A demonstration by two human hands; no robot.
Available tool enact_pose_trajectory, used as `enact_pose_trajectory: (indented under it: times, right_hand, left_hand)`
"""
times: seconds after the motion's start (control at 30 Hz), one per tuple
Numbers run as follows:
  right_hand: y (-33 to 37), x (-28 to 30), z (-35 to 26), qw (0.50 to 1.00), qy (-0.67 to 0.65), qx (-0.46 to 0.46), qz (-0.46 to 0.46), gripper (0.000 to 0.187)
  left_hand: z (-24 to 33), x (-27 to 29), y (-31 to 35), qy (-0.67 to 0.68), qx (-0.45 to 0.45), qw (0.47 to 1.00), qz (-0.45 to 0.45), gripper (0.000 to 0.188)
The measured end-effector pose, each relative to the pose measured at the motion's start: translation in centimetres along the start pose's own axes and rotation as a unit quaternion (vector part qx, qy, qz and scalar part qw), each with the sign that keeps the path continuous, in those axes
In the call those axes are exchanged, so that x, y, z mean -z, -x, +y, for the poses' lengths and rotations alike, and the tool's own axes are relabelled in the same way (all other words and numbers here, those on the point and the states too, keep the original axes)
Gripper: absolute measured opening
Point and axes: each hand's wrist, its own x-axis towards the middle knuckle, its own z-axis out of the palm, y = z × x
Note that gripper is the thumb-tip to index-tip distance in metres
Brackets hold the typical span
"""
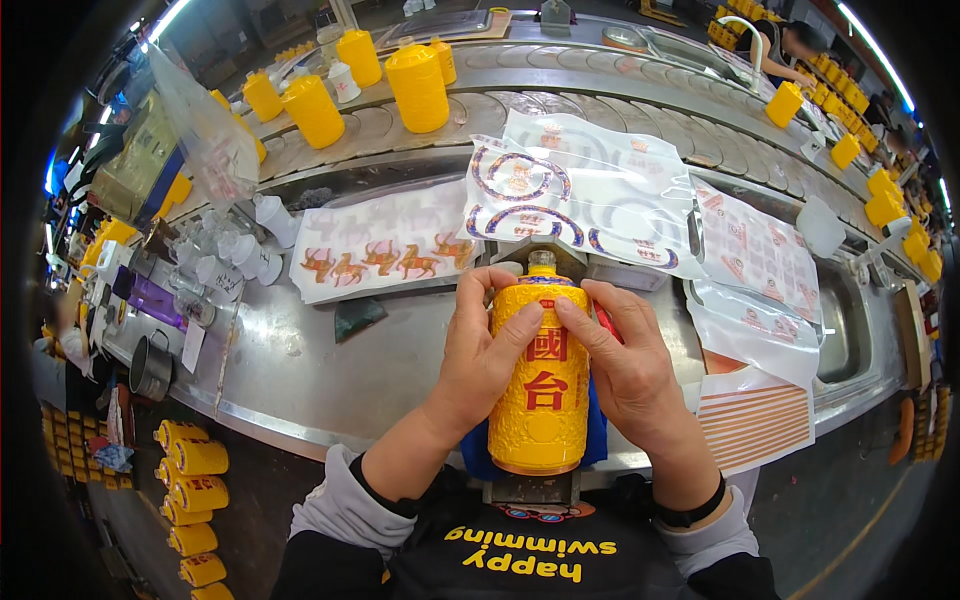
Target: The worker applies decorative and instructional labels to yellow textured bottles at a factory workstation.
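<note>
A yellow ceramic bottle point(538, 436) with an embossed surface and large red characters lies in front of me, its neck pointing away. Over a blue cloth point(597, 430) it rests, base toward my body. My left hand point(482, 350) grips its left side near the shoulder, the thumb pressed on the front face. From the other side my right hand point(632, 362) holds it, thumb on the front and fingers around the shoulder. A patterned band circles the bottle's shoulder. Something red shows beside my right fingers; its kind is hidden.
Decal sheets with animal figures point(385, 245), curved bands point(590, 190) and orange stripes point(752, 420) cover the metal bench. A conveyor point(560, 95) carries yellow bottles point(417, 90) behind. A sink point(850, 325) is right; a metal pot point(152, 366) is left. Another person point(775, 55) works far right.
</note>
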Motion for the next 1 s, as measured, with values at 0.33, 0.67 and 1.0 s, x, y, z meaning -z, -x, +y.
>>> enact_pose_trajectory:
  times: [0.33,0.67,1.0]
  right_hand:
    - [-0.2,0.0,0.3,1.0,-0.008,0.007,0.003,0.049]
    - [-0.4,0.3,0.2,1.0,-0.001,0.014,0.004,0.051]
    - [-7.5,3.4,0.0,0.992,-0.105,0.019,-0.073,0.015]
  left_hand:
    - [-0.3,0.2,-0.3,0.023,0.021,1.0,0.001,0.034]
    - [0.9,0.0,0.6,-0.059,-0.025,0.997,0.04,0.04]
    - [3.7,0.4,3.9,-0.6,-0.314,0.723,-0.133,0.043]
